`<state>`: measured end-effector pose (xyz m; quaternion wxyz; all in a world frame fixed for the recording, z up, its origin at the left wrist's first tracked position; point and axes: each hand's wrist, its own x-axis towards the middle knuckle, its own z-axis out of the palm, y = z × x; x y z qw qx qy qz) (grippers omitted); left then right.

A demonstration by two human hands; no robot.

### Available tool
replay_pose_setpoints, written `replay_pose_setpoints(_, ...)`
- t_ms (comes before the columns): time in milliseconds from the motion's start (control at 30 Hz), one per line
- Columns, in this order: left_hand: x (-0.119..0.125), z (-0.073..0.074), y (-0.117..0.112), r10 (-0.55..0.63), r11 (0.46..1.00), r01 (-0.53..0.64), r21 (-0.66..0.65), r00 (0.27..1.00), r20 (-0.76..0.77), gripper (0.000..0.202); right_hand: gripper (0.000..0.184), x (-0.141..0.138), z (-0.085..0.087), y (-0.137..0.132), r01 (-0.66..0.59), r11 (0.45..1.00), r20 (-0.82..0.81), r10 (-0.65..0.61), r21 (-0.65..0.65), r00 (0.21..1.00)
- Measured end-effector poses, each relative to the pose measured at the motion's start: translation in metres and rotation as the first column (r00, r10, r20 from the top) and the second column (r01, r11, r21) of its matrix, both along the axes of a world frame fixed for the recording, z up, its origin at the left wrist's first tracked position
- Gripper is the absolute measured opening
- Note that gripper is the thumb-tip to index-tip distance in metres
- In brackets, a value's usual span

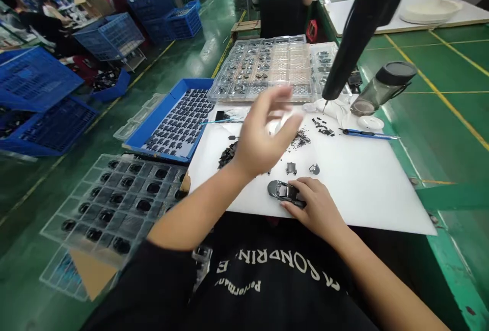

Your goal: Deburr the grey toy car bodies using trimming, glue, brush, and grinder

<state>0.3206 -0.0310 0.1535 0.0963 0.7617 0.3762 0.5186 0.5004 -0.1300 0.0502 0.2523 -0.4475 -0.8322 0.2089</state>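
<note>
My right hand grips a dark grey oval plastic casing by its right end, at the table's near edge. An opening in its middle shows pale. My left hand is raised over the white tabletop, slightly blurred, with thumb and fingers apart and nothing visible in them. Just beyond the casing lie a small grey bracket-like part and a small rounded grey piece. Partly hidden behind my left hand are a heap of black parts and a scatter of tiny black pieces.
A black powered screwdriver hangs at upper right, its bit near the white tabletop. Behind stand clear compartment trays and a dark bottle. A blue knife lies right. At left are a blue tray and a parts tray.
</note>
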Motion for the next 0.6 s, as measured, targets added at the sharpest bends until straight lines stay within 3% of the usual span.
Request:
replay_pose_setpoints(67, -0.022, -0.031, -0.046, -0.023, 0.996, 0.029, -0.082, 0.996, 0.082, 0.046, 0.039, 0.004, 0.01, -0.002, 0.001, 0.974, -0.186, -0.045, -0.228, 0.982)
replay_pose_setpoints(100, -0.031, -0.042, -0.068, -0.054, 0.988, 0.065, -0.14, 0.995, 0.079, 0.05, 0.038, 0.005, 0.014, -0.003, -0.046, 0.93, -0.301, -0.071, -0.364, 0.951)
replay_pose_setpoints(200, -0.039, -0.063, -0.112, -0.125, 0.953, 0.135, -0.27, 0.991, 0.055, 0.054, 0.041, 0.0, 0.019, -0.012, -0.363, 0.678, -0.635, -0.2, -0.639, 0.746)
replay_pose_setpoints(267, -0.034, -0.067, -0.123, -0.116, 0.951, 0.129, -0.281, 0.991, 0.062, 0.05, 0.044, -0.009, 0.018, -0.018, -0.547, 0.526, -0.748, -0.322, -0.651, 0.581)
replay_pose_setpoints(300, -0.031, -0.068, -0.124, -0.096, 0.954, 0.112, -0.278, 0.993, 0.069, 0.047, 0.044, -0.014, 0.016, -0.021, -0.598, 0.483, -0.768, -0.372, -0.639, 0.521)
replay_pose_setpoints(433, -0.022, -0.066, -0.118, -0.009, 0.955, 0.037, -0.293, 0.995, 0.096, 0.038, 0.044, -0.025, 0.011, -0.032, -0.653, 0.448, -0.786, -0.443, -0.611, 0.431)
replay_pose_setpoints(600, -0.015, -0.066, -0.119, 0.023, 0.962, 0.007, -0.273, 0.994, 0.11, 0.025, 0.044, -0.025, 0.01, -0.039, -0.64, 0.47, -0.793, -0.409, -0.608, 0.452)
